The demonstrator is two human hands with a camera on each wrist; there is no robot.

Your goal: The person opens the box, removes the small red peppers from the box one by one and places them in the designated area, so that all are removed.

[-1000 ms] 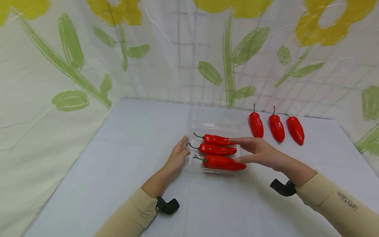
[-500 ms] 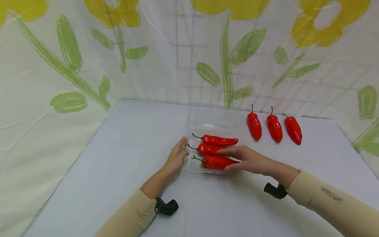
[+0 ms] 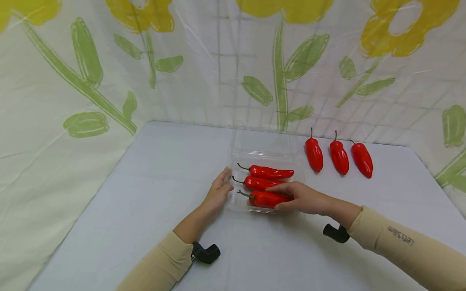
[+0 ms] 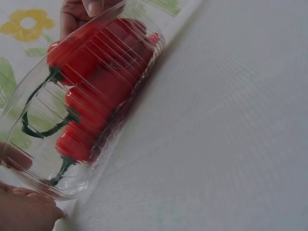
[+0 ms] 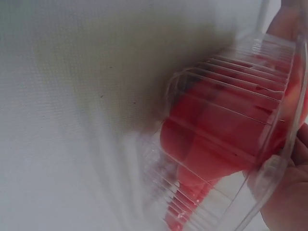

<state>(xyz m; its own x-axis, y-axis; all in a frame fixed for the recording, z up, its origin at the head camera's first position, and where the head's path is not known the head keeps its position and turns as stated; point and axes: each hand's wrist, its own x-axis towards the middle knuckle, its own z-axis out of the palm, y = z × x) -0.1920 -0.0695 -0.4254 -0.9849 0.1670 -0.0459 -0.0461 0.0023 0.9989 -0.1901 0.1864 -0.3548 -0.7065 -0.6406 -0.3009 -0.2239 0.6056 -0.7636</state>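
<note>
A hinged clear plastic box (image 3: pixel 299 178) stands with its lid laid back. Inside, red chili peppers with green stems lie in rows, including a back pepper (image 3: pixel 271 172) and a middle pepper (image 3: pixel 256 183). At the front lies another pepper (image 3: pixel 267 199), with more red showing beside its stem end. My right hand (image 3: pixel 303 198) reaches over the box's right end and grips this front pepper between thumb and fingers. My left hand (image 3: pixel 215 195) holds the box's left wall; in the left wrist view, part of that hand (image 4: pixel 24 209) shows against the plastic end.
Three more red peppers, a left one (image 3: pixel 314 154), a middle one (image 3: pixel 339 157) and a right one (image 3: pixel 362 160), lie behind and right of the box. A flower-printed curtain (image 3: pixel 196 72) hangs along the back edge of the white table (image 3: pixel 160 182).
My right hand has moved left and down from the peppers' tips onto the front pepper, uncovering the back pepper's tip. My left hand stays at the box.
</note>
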